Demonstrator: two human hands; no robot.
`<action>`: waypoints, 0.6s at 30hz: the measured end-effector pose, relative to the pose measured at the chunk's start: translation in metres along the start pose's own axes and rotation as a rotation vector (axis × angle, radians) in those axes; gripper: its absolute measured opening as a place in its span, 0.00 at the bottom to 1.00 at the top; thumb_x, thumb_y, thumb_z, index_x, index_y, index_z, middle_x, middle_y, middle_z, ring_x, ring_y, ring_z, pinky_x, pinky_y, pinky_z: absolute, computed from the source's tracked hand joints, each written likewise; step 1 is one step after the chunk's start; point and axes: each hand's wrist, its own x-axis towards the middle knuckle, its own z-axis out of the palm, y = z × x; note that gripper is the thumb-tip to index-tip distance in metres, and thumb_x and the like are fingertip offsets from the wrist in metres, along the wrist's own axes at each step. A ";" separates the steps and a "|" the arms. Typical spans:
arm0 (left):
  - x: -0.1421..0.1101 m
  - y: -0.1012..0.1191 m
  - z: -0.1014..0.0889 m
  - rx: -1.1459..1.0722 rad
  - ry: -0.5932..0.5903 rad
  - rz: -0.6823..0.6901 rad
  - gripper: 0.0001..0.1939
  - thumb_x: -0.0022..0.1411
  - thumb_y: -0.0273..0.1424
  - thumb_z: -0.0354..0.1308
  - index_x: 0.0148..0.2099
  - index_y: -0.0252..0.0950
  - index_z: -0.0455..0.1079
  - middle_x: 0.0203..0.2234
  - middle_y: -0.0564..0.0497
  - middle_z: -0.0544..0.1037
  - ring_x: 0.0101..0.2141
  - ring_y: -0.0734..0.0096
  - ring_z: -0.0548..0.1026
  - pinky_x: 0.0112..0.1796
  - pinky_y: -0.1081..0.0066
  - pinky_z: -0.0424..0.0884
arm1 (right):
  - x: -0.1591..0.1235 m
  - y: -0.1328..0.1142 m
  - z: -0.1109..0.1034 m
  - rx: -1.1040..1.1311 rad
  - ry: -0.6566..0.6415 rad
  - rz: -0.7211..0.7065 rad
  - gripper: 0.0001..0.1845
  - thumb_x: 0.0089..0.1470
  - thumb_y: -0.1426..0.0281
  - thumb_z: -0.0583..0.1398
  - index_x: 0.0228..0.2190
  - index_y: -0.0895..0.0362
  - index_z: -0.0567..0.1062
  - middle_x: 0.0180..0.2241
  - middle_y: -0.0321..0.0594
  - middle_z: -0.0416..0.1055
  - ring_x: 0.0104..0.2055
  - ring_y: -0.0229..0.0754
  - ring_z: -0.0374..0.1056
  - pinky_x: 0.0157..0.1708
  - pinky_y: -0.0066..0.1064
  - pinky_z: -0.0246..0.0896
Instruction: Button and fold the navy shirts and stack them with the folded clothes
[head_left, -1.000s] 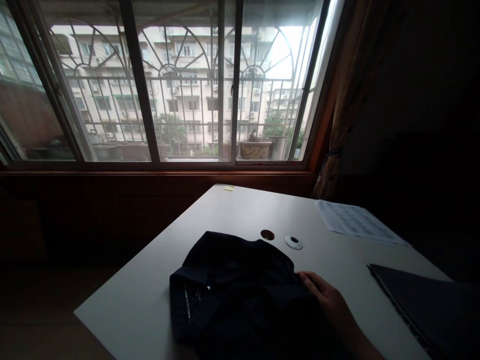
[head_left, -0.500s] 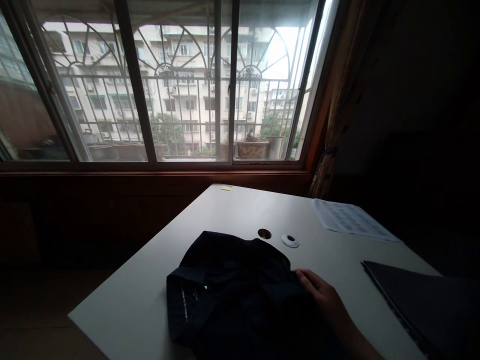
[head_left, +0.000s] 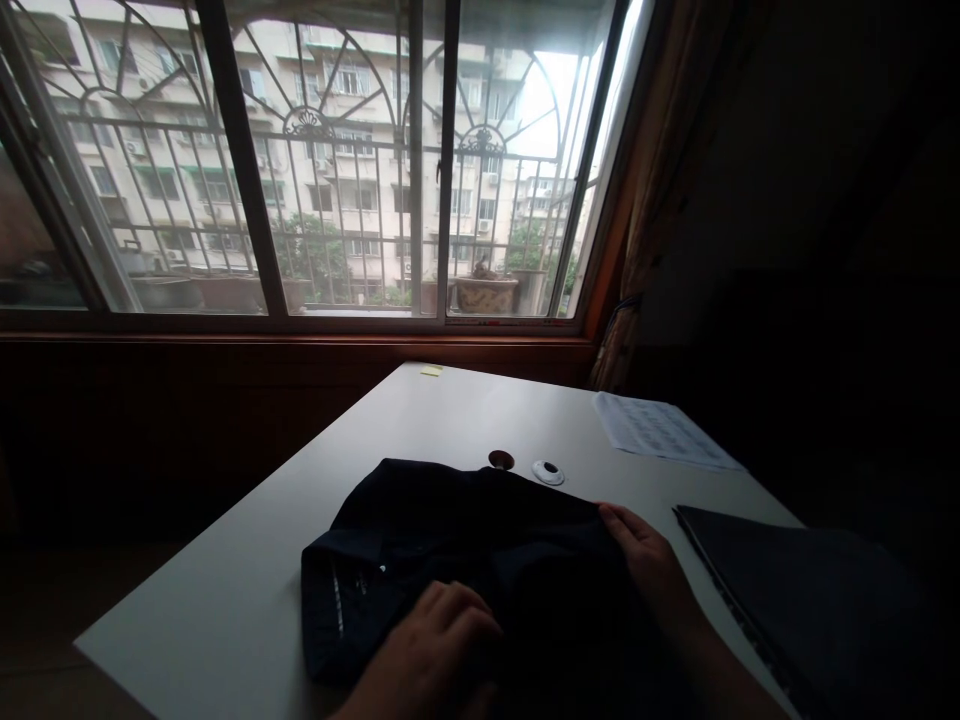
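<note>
A dark navy garment (head_left: pixel 450 530) lies bunched on the white table in front of me; its exact kind is hard to make out in the dim light. A small pale button (head_left: pixel 382 568) and a light printed strip (head_left: pixel 337 598) show on its left part. My right hand (head_left: pixel 649 560) pinches the garment's far right edge between thumb and fingers. Low over the middle of the cloth is my left hand (head_left: pixel 431 640), its fingers loosely bent and the thumb apart from them. Shadow hides whether its fingertips touch the fabric.
The white table (head_left: pixel 225 560) has a cable hole (head_left: pixel 501 460) with its round white cover (head_left: pixel 548 472) beside it. Printed sheets (head_left: pixel 660 430) lie at the far right, a dark flat item (head_left: pixel 795 590) nearer. A yellow note (head_left: pixel 431 371) sits by the far corner, below the window.
My left hand has come into view over the garment. My right hand has drawn the garment's edge outward to the right, straightening it. The view has shifted slightly to the right.
</note>
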 end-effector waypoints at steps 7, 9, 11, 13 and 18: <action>-0.056 -0.078 0.003 0.231 0.233 -0.185 0.38 0.55 0.30 0.67 0.65 0.52 0.58 0.59 0.48 0.67 0.53 0.48 0.70 0.48 0.51 0.75 | 0.019 0.017 -0.035 -0.166 0.175 0.000 0.24 0.54 0.51 0.58 0.42 0.54 0.81 0.43 0.44 0.80 0.50 0.56 0.73 0.51 0.42 0.65; -0.060 -0.083 0.005 0.273 0.219 -0.177 0.33 0.56 0.25 0.64 0.62 0.52 0.61 0.55 0.49 0.70 0.49 0.53 0.72 0.45 0.57 0.75 | 0.022 0.024 -0.040 -0.241 0.196 0.010 0.24 0.54 0.52 0.57 0.42 0.54 0.81 0.42 0.45 0.80 0.48 0.56 0.74 0.49 0.43 0.66; -0.059 -0.086 0.004 0.319 0.185 -0.153 0.28 0.57 0.20 0.60 0.56 0.50 0.66 0.50 0.50 0.73 0.44 0.58 0.73 0.41 0.63 0.75 | 0.023 0.029 -0.040 -0.343 0.190 -0.011 0.24 0.54 0.54 0.55 0.43 0.54 0.80 0.42 0.46 0.79 0.46 0.56 0.74 0.48 0.44 0.66; -0.056 -0.091 -0.002 0.361 0.158 -0.117 0.24 0.58 0.18 0.57 0.52 0.48 0.70 0.46 0.51 0.74 0.42 0.61 0.73 0.40 0.65 0.73 | 0.022 0.030 -0.036 -0.444 0.185 -0.086 0.24 0.53 0.55 0.55 0.44 0.54 0.79 0.45 0.48 0.77 0.46 0.55 0.73 0.49 0.45 0.65; -0.052 -0.127 -0.046 0.441 0.207 -0.119 0.18 0.62 0.18 0.53 0.47 0.43 0.73 0.45 0.49 0.74 0.40 0.62 0.74 0.41 0.62 0.72 | 0.012 0.012 -0.021 -0.453 -0.062 -0.189 0.28 0.51 0.54 0.59 0.50 0.53 0.76 0.47 0.46 0.76 0.51 0.55 0.71 0.53 0.43 0.63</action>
